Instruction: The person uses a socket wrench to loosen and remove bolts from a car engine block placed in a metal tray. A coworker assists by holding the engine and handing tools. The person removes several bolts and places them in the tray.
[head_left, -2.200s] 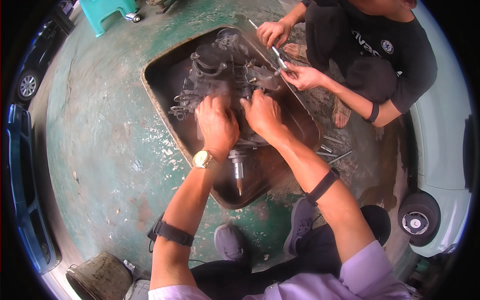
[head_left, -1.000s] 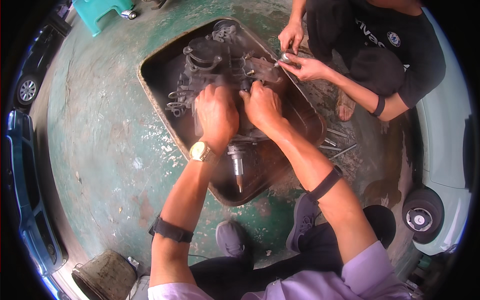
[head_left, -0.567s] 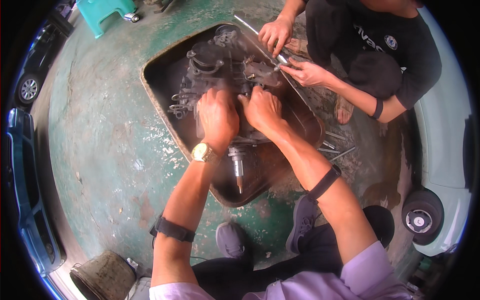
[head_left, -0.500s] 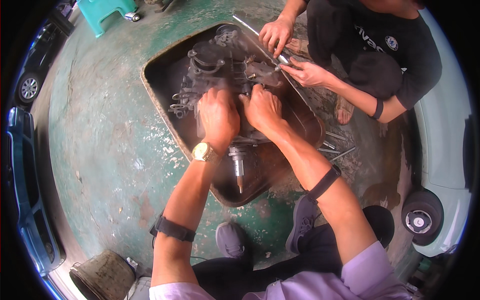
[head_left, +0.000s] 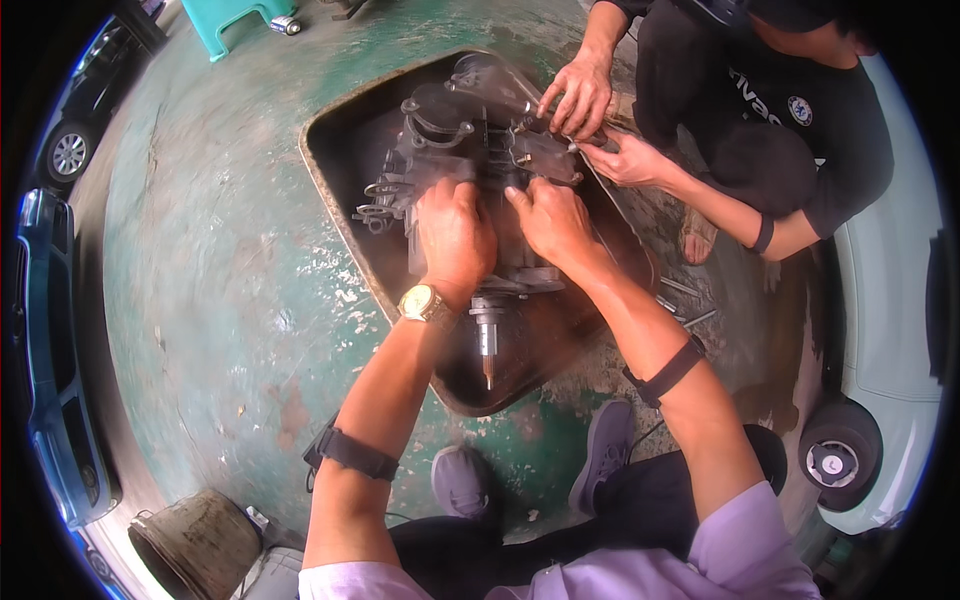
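A dark grey metal gearbox (head_left: 437, 130) lies in a shallow brown metal tray (head_left: 535, 360) on the floor, its splined shaft (head_left: 487, 338) pointing toward me. My left hand (head_left: 455, 235), with a gold watch at the wrist, grips the near left part of the casing; its fingertips are hidden. My right hand (head_left: 552, 222) holds the casing farther right, its thumb laid toward the middle and its fingers curled over. Across the tray, a person's hands (head_left: 600, 125) are close together on a metal tool near the gearbox's far right side; part of the tool is blurred.
Metal rods or handles (head_left: 690, 305) lie right of the tray. The co-worker squats at the far right beside a pale car (head_left: 890, 300). A dirty bucket (head_left: 195, 545) stands at lower left, a turquoise stool (head_left: 225, 22) at far left. My shoes (head_left: 460, 480) are near the tray.
The co-worker's hands have come closer together, and the long metal tool now reaches over the gearbox instead of along the tray's rim. My hands remain on the casing; the view has shifted slightly.
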